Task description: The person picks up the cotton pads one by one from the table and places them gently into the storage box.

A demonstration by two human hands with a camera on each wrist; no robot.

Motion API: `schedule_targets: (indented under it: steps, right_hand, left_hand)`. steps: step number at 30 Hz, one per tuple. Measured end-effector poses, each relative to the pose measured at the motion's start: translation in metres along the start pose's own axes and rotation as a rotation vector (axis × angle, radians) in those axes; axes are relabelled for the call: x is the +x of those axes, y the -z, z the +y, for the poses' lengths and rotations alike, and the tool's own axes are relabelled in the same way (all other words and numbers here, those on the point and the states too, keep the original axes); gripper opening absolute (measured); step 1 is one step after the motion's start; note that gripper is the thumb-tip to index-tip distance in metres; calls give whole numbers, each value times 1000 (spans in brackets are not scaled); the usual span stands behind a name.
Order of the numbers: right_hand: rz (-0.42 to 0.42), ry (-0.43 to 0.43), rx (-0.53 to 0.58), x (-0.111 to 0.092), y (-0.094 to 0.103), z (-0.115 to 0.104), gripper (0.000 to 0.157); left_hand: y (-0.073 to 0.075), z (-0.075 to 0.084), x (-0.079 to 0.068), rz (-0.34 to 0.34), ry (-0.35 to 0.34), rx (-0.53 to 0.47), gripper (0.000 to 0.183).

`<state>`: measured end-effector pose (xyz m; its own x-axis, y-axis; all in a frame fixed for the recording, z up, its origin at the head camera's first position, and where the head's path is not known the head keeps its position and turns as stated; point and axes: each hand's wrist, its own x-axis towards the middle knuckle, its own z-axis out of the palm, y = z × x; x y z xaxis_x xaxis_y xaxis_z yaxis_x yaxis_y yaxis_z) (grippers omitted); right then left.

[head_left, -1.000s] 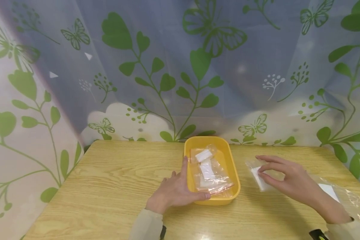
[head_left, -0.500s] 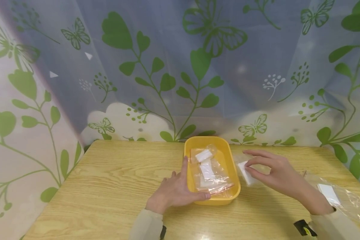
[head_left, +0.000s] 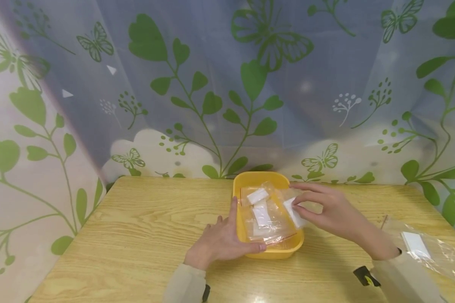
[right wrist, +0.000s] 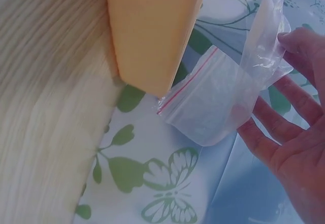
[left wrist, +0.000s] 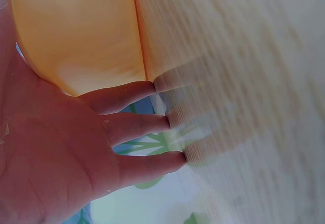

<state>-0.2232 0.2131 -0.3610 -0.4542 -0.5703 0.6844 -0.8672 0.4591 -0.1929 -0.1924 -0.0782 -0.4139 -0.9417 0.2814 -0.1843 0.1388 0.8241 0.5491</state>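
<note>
My left hand [head_left: 220, 242] holds its straight fingers against the yellow plastic bin [head_left: 278, 254], the index finger at the left rim and the thumb over the near one. In the left wrist view, the other fingertips [left wrist: 162, 158] touch the table beside the bin [left wrist: 76, 36]. Thumb and fingers of my right hand [head_left: 331, 210] pinch a clear zip bag [head_left: 293, 212] with a white block-like item inside. This bag hangs over the bin's right rim; its red seal line shows in the right wrist view. Inside the bin lie several similar bags [head_left: 263, 214], overlapping.
Another clear zip bag [head_left: 417, 245] with a white item lies on the wooden table [head_left: 144, 235], at the right beyond my forearm. A patterned curtain [head_left: 197, 84] hangs right behind the table's back edge, close to the bin.
My right hand has carried the pinched bag leftward, from the table right of the bin to above its right rim. The left hand and the bin have stayed in place.
</note>
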Motion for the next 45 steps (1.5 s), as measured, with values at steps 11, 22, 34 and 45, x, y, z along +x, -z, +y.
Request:
schedule_targets:
  steps: [11,22,34,45]
  right_hand:
    - [0,29,53,14,-15,-2,8]
    - [-76,21,1,25,-32,-4,13]
    - [-89,87,-23,36,-45,-8,22]
    - [-79,108,-12,41,-52,-8,21]
  left_hand:
    - [1,1,0,-16,5,6,135]
    - [2,1,0,-20,2,16,135]
    - [3,2,-1,-17,-4,6,135]
    - [1,1,-1,-23,-10,10,134]
